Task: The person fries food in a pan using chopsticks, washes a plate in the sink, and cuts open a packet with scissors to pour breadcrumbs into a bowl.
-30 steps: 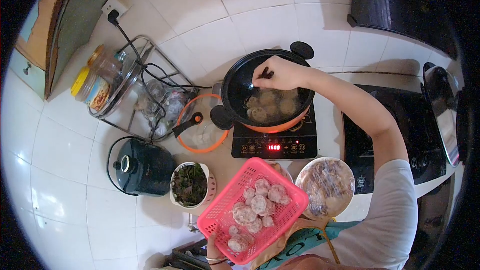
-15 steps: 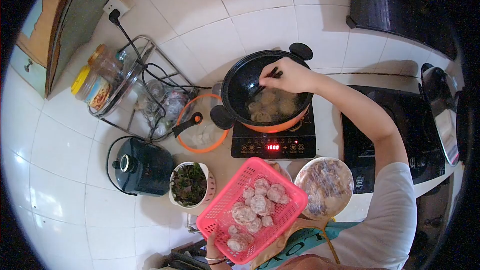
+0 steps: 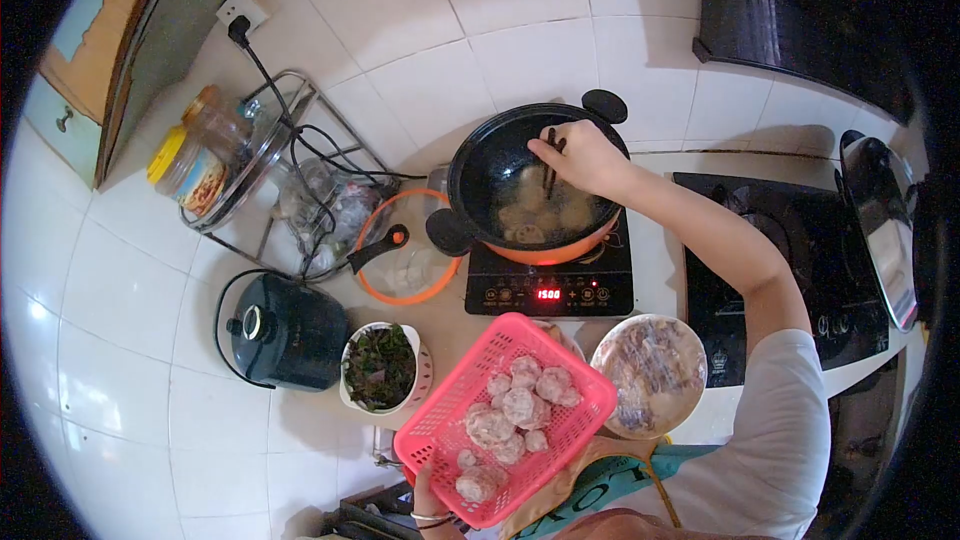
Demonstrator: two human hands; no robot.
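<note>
My right hand [image 3: 582, 159] is closed on dark chopsticks [image 3: 551, 176], their tips reaching down into a black-lined pot [image 3: 487, 152] with an orange outside. Several round coated pieces [image 3: 533, 215] sit in bubbling liquid at its bottom. The pot rests on an induction cooker [image 3: 548, 280] whose red display reads 1500. My left hand [image 3: 427, 493] grips the near-left end of a pink plastic basket [image 3: 430, 422], held tilted in front of my body. Inside the basket lie several pale, flour-dusted lumps [image 3: 520, 407]. Part of the left hand's fingers is hidden under the basket.
A glass lid with orange rim [image 3: 372, 282] lies left of the cooker. Nearby are a bowl of dark leaves [image 3: 377, 368], a dark green lidded pot [image 3: 285, 333], a wrapped plate [image 3: 653, 377], a wire rack with jars [image 3: 190, 172], and a black gas hob [image 3: 760, 230].
My right hand has shifted slightly right over the pot, and the chopsticks now point more steeply down toward the pieces. The left hand and basket hold almost the same place.
</note>
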